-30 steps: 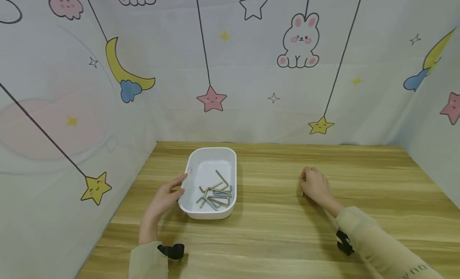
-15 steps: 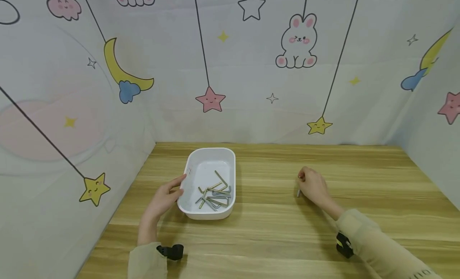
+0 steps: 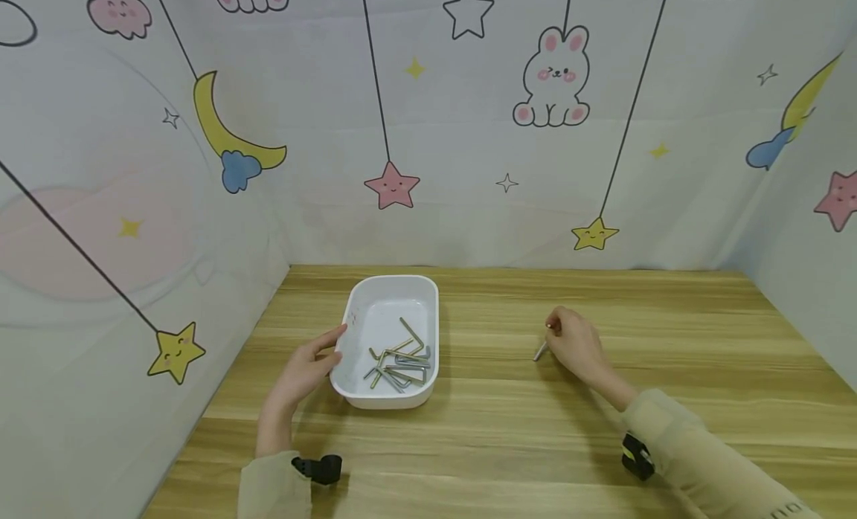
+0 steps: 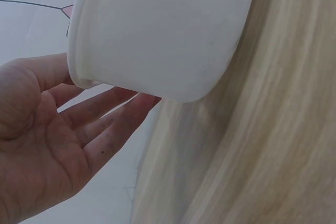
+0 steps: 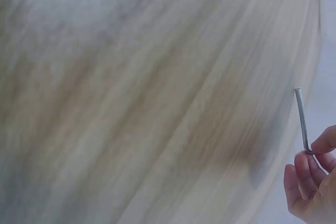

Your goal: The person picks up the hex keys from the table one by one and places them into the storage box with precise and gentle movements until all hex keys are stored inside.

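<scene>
My left hand (image 3: 306,366) holds the near left side of a white tray (image 3: 339,378), its fingertips at the rim. In the left wrist view, its fingers (image 4: 113,129) lie along the outside of the tray wall. Several L-shaped hex keys (image 3: 405,374), some silver and some brass-coloured, lie jumbled in the tray's near half. Right of the tray, my right hand (image 3: 576,346) pinches a silver hex key (image 5: 301,116) near its bend, between thumb and fingers. The key's long arm sticks out past the fingertips, pointing to the near left in the head view.
The wood-grain table (image 3: 495,445) carries the tray left of centre. A white cloth backdrop (image 3: 469,132) printed with stars, moons and rabbits closes off the back and both sides. Black camera straps (image 3: 320,469) sit on both wrists.
My right hand has moved a little to the left, and more of the hex key's long arm now shows as it swings leftward. My left hand and the tray stay put.
</scene>
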The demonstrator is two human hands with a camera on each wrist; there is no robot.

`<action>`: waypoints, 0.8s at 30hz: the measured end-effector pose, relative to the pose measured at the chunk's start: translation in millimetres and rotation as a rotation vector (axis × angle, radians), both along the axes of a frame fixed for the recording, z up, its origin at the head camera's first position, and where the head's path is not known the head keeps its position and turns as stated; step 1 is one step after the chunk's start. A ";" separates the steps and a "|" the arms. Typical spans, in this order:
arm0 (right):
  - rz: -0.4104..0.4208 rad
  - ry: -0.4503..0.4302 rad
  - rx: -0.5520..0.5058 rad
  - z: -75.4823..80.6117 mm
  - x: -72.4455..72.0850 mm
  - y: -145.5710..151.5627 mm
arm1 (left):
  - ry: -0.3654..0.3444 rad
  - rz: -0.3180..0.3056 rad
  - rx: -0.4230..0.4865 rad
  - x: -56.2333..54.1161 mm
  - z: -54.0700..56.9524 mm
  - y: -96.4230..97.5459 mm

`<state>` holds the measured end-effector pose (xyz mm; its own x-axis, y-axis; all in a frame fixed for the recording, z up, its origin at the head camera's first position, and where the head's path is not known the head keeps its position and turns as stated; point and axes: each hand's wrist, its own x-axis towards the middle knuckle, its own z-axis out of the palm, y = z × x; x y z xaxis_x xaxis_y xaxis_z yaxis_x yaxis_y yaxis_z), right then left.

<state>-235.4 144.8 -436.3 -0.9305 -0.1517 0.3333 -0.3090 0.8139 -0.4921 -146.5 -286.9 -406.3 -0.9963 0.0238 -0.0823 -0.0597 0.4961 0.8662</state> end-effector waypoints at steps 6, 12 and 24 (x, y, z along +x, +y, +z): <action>0.008 0.023 -0.019 2.3 2.5 -7.8 | -0.006 0.000 -0.002 -0.1 0.3 0.1; 0.018 0.012 -0.029 3.2 3.6 -16.5 | -0.012 0.001 -0.013 -0.3 0.1 0.0; 0.065 -0.005 -0.055 10.4 7.2 -39.3 | -0.008 0.005 -0.024 -0.9 -0.5 -0.4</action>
<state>-228.3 105.5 -425.9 -0.9210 -0.1934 0.3382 -0.3577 0.7639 -0.5372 -147.4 -287.3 -406.8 -0.9957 0.0171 -0.0906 -0.0688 0.5162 0.8537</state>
